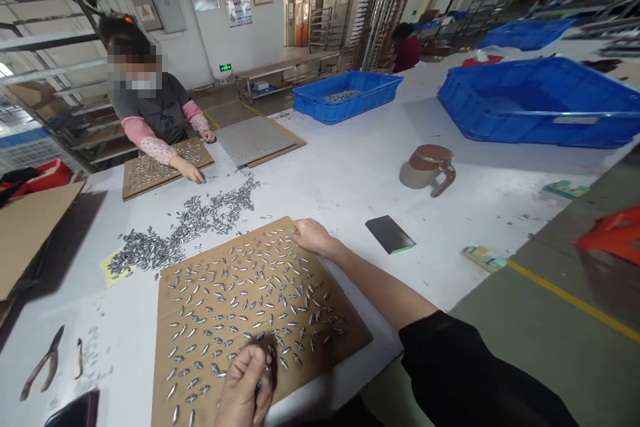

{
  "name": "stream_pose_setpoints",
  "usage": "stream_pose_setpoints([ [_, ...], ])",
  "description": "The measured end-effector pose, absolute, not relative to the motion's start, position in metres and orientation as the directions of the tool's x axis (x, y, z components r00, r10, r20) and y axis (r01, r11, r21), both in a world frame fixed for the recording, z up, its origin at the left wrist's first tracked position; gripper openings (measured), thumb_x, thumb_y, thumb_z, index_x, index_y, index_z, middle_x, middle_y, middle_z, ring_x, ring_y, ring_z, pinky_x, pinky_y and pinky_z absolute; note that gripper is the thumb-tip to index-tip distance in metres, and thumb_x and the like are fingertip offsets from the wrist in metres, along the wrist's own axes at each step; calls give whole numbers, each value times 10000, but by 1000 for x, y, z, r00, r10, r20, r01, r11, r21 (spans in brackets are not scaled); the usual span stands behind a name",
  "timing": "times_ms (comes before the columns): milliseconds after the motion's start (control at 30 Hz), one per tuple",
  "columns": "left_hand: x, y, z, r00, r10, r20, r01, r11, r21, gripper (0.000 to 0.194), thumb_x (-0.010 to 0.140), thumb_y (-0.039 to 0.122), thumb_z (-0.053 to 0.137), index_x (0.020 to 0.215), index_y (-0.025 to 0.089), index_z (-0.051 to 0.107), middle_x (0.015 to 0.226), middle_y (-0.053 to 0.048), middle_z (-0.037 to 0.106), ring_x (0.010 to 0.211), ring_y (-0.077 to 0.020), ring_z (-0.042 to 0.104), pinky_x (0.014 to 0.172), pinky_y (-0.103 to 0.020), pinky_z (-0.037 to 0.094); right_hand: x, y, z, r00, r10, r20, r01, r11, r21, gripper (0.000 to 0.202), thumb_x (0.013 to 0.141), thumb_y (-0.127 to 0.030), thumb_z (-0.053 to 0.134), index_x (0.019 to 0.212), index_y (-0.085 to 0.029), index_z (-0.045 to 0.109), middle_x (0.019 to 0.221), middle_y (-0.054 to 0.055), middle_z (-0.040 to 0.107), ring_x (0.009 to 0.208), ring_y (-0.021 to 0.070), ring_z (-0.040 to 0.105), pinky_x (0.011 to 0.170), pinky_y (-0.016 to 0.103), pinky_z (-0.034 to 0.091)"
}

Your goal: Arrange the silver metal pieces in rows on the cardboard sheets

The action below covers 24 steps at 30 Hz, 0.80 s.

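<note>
A brown cardboard sheet [167, 320] lies before me, covered with many small, pointed silver metal pieces [220, 297] set apart from one another. My left hand [247, 383] is over its near edge, thumb and fingers pinched together; what is between them is too small to make out. At the far right corner of the sheet, my right hand [314, 237] is closed, fingers curled down against the cardboard, and their tips are hidden. Beyond the sheet spreads a loose heap of the same metal pieces [150, 250], partly on a yellow paper [111, 273].
A co-worker [155, 100] reaches over another filled board [167, 170] across the table. Rightward are a dark block [390, 233], a lidded mug [427, 170] and blue bins [350, 97]. Pliers [45, 363], a small knife-like tool [79, 358] and a phone [75, 410] lie left.
</note>
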<state>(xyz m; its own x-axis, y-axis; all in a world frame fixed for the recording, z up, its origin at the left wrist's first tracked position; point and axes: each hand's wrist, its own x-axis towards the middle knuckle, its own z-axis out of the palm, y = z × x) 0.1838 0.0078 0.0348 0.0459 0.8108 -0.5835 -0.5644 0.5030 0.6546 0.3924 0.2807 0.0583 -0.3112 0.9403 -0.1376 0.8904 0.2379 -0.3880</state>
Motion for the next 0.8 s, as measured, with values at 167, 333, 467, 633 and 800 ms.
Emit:
stream_pose_setpoints([
  [167, 184, 10, 43, -68, 749, -659, -624, 483, 614, 408, 577, 381, 969, 816, 154, 727, 702, 0, 662, 543, -53, 541, 509, -143, 451, 395, 290, 58, -407, 911, -63, 841, 347, -414, 140, 913, -185, 612, 954, -195, 745, 989, 67, 744, 944, 185, 656, 710, 228, 389],
  [333, 182, 9, 43, -84, 730, -679, -632, 488, 603, 451, 550, 319, 983, 932, 181, 785, 882, -54, 733, 802, -138, 682, 694, -186, 543, 391, 297, 52, -442, 891, -107, 827, 358, -434, 125, 923, -177, 605, 890, -182, 725, 950, 63, 743, 901, 177, 657, 684, 229, 382],
  [467, 183, 9, 48, -69, 764, -641, -621, 470, 627, 371, 587, 287, 970, 884, 209, 762, 820, -20, 706, 773, -104, 646, 695, -161, 514, 392, 300, 55, -410, 907, -92, 853, 346, -392, 138, 926, -162, 585, 888, -175, 717, 953, 77, 737, 891, 184, 652, 694, 237, 391],
  [633, 183, 10, 58, -66, 754, -653, -630, 476, 613, 387, 573, 291, 975, 863, 185, 743, 767, 16, 649, 641, -57, 545, 663, -165, 498, 395, 265, 79, -369, 929, 39, 767, 328, -551, 154, 922, -195, 587, 926, -148, 734, 1010, 102, 748, 897, 195, 655, 757, 263, 453],
  [800, 187, 9, 59, -55, 800, -597, -622, 440, 647, 370, 598, 299, 958, 831, 187, 694, 654, 58, 545, 564, -45, 448, 533, -148, 392, 386, 158, 87, -698, 698, 157, 243, 437, -866, 156, 894, -297, 650, 861, -172, 737, 763, 7, 723, 663, 132, 620, 630, 232, 453],
])
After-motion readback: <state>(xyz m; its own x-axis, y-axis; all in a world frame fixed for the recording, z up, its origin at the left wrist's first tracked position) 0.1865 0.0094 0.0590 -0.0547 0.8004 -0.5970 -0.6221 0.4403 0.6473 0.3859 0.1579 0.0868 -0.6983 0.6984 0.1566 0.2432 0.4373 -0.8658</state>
